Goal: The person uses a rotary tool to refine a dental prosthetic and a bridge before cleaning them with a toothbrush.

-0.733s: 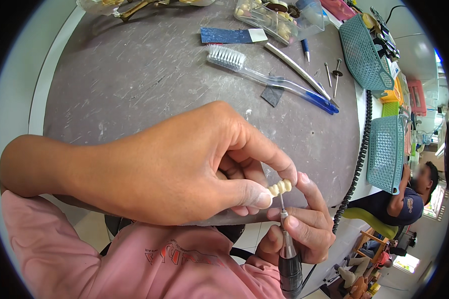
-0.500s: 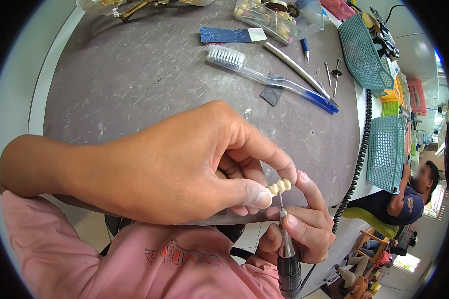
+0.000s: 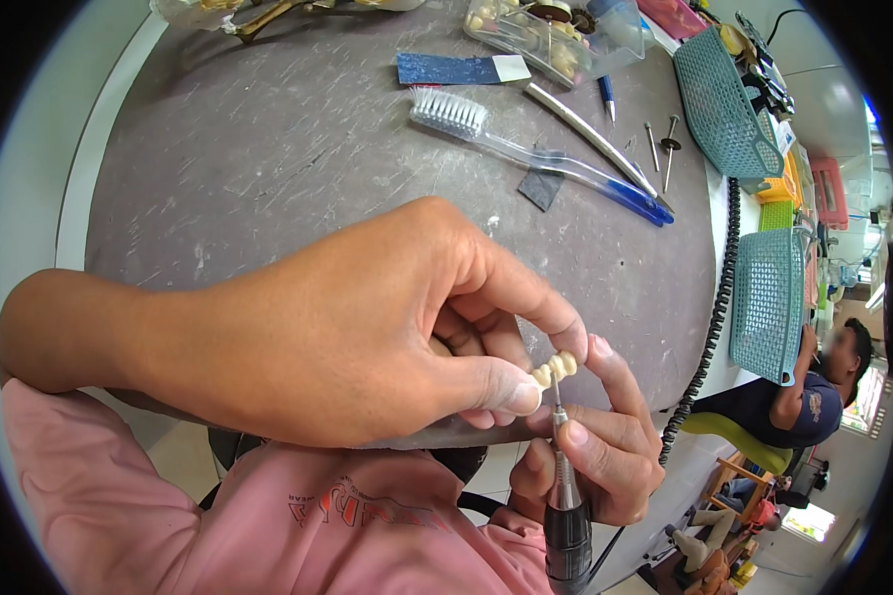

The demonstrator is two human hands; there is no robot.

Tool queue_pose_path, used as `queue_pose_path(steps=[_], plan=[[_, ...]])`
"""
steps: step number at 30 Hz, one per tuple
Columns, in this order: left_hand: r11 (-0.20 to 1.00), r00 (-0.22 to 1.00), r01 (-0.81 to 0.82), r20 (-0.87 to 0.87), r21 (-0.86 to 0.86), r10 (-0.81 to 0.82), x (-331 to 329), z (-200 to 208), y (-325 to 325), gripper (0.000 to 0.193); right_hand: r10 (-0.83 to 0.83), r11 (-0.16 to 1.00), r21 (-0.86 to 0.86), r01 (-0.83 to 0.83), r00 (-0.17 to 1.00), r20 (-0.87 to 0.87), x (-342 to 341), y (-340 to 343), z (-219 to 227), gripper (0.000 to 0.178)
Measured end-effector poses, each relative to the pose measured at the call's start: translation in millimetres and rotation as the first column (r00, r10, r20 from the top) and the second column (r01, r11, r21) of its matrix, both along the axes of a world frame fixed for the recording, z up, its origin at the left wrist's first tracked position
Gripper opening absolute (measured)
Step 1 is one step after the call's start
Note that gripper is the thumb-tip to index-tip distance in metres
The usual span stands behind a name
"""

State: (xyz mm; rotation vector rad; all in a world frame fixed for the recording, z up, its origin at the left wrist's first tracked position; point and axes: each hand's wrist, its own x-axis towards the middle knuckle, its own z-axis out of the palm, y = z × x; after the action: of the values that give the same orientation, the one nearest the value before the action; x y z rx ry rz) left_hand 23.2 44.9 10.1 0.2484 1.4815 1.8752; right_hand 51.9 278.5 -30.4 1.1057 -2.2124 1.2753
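Observation:
Between the thumb and index finger of my left hand (image 3: 367,337) is a small cream-coloured dental bridge (image 3: 556,370), a short row of joined teeth. My right hand (image 3: 605,446) grips a black and silver rotary handpiece (image 3: 568,516) like a pen, pointing up. Its thin metal bur (image 3: 556,394) meets the lower side of the bridge; whether it touches or sits just in front I cannot tell. My right index fingertip lies beside the far end of the bridge, close to the left index fingertip. Both hands are over the table's near edge.
On the scratched grey tabletop (image 3: 298,129) lie a toothbrush (image 3: 546,159), a pointed knife (image 3: 595,137), blue abrasive strip (image 3: 451,69), dark square piece (image 3: 541,188) and two mounted bits (image 3: 669,149). A clear box (image 3: 536,45) holds teeth. Right are a coiled cord (image 3: 719,297), baskets (image 3: 767,302) and a seated person (image 3: 814,397).
The handpiece has tilted slightly, its lower end shifting a little left, and my right thumb has moved with it. The bridge has turned or risen very slightly in my left fingers.

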Motion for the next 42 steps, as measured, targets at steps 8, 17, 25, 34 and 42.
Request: queue_pose_path(steps=[8, 17, 25, 34, 42], plan=[[1.000, 1.000, -0.018, 0.003, -0.021, 0.018, 0.6, -1.2, -0.4, 0.036, 0.030, 1.000, 0.007, -0.030, 0.999, 0.019, 0.5, 5.8, -1.9, 0.030], [1.000, 1.000, -0.009, 0.018, -0.016, 0.009, -0.5, 0.3, 0.5, 0.036, 0.012, 0.999, 0.031, -0.014, 0.999, 0.040, 2.5, 2.1, 0.5, 0.030], [1.000, 1.000, -0.016, 0.013, -0.007, 0.016, 0.3, -0.3, 0.0, 0.037, 0.032, 0.999, -0.002, -0.032, 0.999, 0.006, 1.6, 3.9, -0.4, 0.028], [0.999, 1.000, -0.026, -0.008, -0.025, 0.025, 1.3, -1.9, 0.3, 0.037, 0.052, 0.998, 0.017, -0.052, 0.999, 0.006, -1.1, 5.2, -0.1, 0.027], [1.000, 1.000, -0.013, -0.010, -0.026, 0.012, 0.1, -1.7, -0.2, 0.037, 0.052, 0.999, 0.013, -0.052, 0.998, 0.021, -0.6, 7.5, -1.8, 0.029]])
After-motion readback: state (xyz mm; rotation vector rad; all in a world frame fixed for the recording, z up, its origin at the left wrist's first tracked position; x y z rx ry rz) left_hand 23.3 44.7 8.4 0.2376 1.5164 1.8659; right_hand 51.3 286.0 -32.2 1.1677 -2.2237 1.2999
